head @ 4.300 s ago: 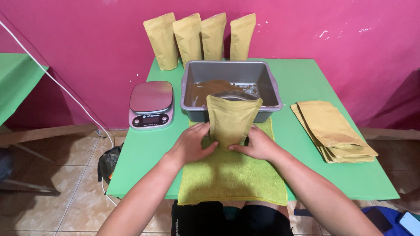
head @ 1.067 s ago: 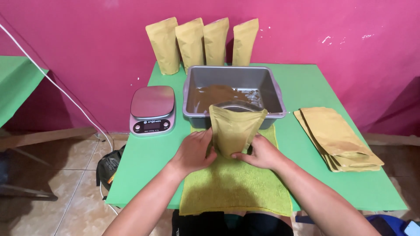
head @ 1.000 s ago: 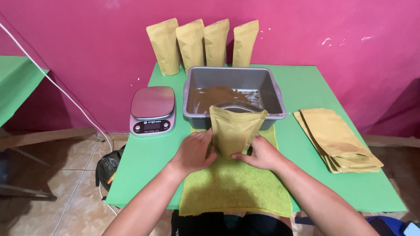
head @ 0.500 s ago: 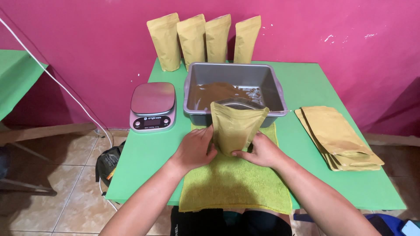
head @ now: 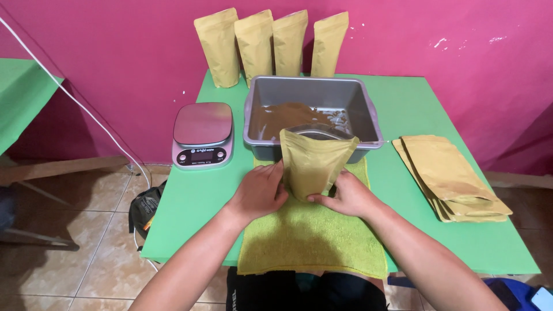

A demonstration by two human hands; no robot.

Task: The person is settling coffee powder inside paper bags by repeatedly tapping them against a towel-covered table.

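We see the left hand [head: 260, 192] and right hand [head: 344, 196] holding 1 open pouch [head: 314, 163] upright on the towel [head: 314, 242], mid-frame, touching the tub [head: 368, 118].

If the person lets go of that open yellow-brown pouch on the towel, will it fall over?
Probably it could tip. The pouch stands tall and narrow on a soft green towel, with the left hand and right hand steadying its base. It looks thin and bendy. The four pouches by the wall stand alone, so it might stay up.
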